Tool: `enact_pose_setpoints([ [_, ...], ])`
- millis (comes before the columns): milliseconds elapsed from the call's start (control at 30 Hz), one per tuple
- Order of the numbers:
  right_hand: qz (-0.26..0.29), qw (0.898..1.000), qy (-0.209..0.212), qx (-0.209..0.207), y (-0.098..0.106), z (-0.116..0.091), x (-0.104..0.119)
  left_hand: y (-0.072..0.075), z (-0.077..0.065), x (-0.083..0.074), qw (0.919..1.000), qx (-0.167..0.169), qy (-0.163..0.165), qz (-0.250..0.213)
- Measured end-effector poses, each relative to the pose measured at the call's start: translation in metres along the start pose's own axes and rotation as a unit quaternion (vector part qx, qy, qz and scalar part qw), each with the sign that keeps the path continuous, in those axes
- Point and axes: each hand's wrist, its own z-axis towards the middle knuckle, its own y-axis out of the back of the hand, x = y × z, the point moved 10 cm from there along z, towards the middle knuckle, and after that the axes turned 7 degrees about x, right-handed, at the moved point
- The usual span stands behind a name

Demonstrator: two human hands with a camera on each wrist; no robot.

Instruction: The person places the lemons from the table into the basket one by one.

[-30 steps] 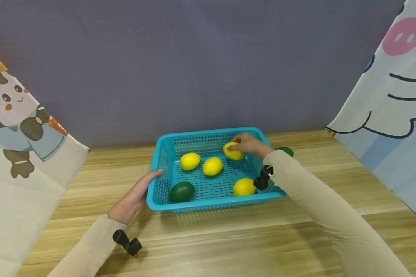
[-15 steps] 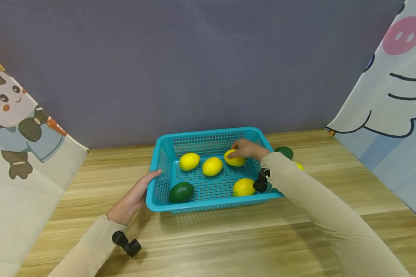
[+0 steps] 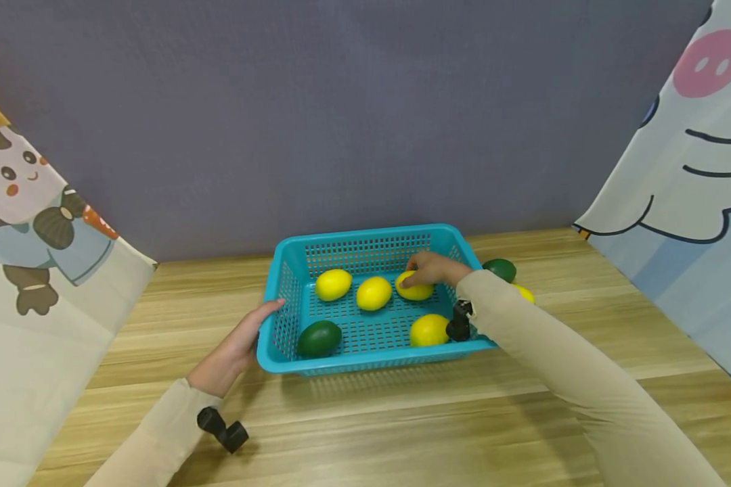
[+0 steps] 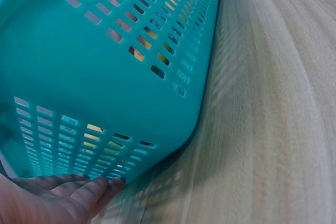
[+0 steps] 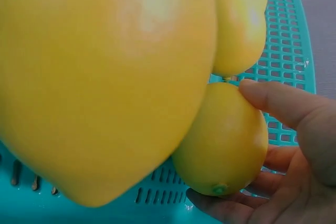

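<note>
The right grip [image 3: 429,268] grasps a lemon [image 3: 415,287] at the back right of the basket [image 3: 365,363], just beside the middle lemon [image 3: 374,294]; the left lemon [image 3: 334,285], front lemon [image 3: 429,330] and avocado [image 3: 319,338] lie farther off inside. The left grip [image 3: 234,346] holds the basket's left end, thumb over the rim. Right of the basket, a second avocado [image 3: 500,270] and a yellow fruit [image 3: 524,293], partly hidden, rest on the surface [image 3: 365,426].

The turquoise basket [image 3: 365,363] looked like smooth, semi-gloss plastic, and the lemons [image 3: 373,293] wore slick, shiny skins (waxy, almost plastic-looking). The tabletop [image 3: 365,426] showed faintly shiny wood grain, the grey backdrop [image 3: 365,122] resembled matt cloth, and the sleeves [image 3: 548,338] were dull, creased fabric.
</note>
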Motion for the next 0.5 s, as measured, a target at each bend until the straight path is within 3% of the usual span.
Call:
enact_pose_setpoints([
  [500, 0.022, 1.000, 0.000, 0.005, -0.0007, -0.0039, 0.0008, -0.0009, -0.0005, 0.0004, 1.0000, 0.003, 0.001, -0.002],
])
